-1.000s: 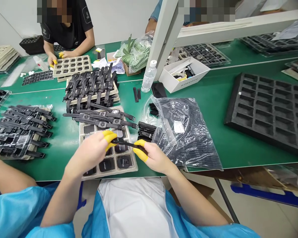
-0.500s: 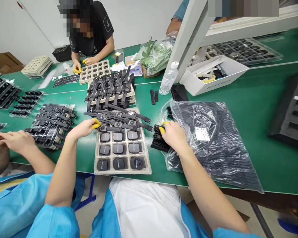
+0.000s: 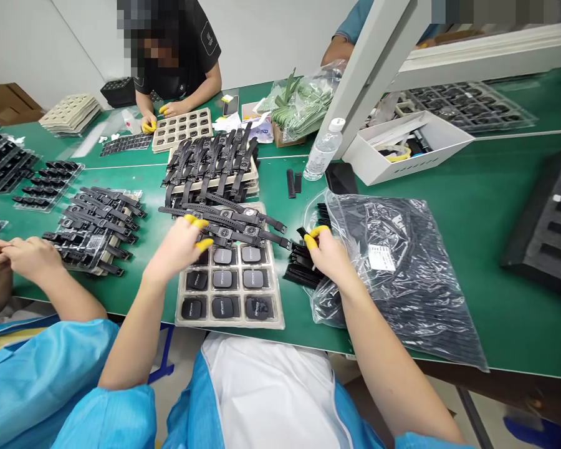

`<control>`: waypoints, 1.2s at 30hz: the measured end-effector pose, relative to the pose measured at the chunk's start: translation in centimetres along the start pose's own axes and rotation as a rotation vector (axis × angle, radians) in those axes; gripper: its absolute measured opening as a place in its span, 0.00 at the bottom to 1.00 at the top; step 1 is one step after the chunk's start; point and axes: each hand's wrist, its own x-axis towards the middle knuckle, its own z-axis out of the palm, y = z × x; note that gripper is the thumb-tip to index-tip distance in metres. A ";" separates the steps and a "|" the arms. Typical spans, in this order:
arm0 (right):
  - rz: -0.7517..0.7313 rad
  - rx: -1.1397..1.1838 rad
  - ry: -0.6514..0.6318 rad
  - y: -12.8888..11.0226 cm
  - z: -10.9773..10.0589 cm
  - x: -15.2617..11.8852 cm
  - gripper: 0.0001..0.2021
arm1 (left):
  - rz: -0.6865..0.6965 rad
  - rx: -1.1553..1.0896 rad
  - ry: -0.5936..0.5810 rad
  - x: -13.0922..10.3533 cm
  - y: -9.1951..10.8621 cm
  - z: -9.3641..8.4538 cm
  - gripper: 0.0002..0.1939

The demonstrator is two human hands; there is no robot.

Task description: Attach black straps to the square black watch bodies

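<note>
My left hand (image 3: 176, 248), with yellow finger covers, hovers over the left side of a beige tray (image 3: 277, 305). Its thumb and fingers are apart, and I see nothing held between them. Square black watch bodies (image 3: 222, 279) sit in the tray's pockets. Across its far end lie watches with black straps (image 3: 225, 232), close to my left fingertips. My right hand (image 3: 328, 254) pinches a black watch strap (image 3: 302, 232) in yellow-covered fingers. Below it, more loose black straps (image 3: 303, 273) spill from the mouth of a clear plastic bag (image 3: 430, 268) full of straps.
Stacked trays of strapped watches (image 3: 210, 162) stand beyond my tray, with another stack (image 3: 96, 227) to the left. A water bottle (image 3: 325, 149), a phone (image 3: 341, 179) and a white box (image 3: 411, 149) stand further back. A co-worker's hands (image 3: 32, 259) are at left; another person sits opposite.
My left hand has moved right, from the tray's left edge to over the tray, its fingers spreading. My right hand has drawn a strap up from the loose pile.
</note>
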 end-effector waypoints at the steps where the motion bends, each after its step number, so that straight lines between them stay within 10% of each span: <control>1: 0.006 0.060 0.021 -0.3 -0.3 -0.2 0.07 | 0.077 -0.002 -0.052 0.0 1.0 0.2 0.18; 11: -0.182 0.823 0.199 -3.6 -2.9 -5.0 0.13 | 0.188 -0.024 -0.045 0.7 4.7 0.1 0.14; 18: -0.142 1.104 0.014 -6.3 -3.5 -8.2 0.14 | 0.352 0.152 -0.123 0.9 11.8 1.6 0.10; 26: -0.088 1.228 -0.160 -6.0 -2.8 -10.3 0.13 | 0.318 0.226 -0.139 1.7 12.8 1.4 0.09; 31: -0.079 1.275 -0.284 -6.6 -2.1 -12.0 0.13 | 0.323 -0.113 -0.149 0.1 12.5 -0.6 0.07; 36: -0.135 1.349 -0.422 -7.4 -1.3 -13.2 0.14 | 0.220 -0.625 -0.111 -1.5 13.4 1.1 0.12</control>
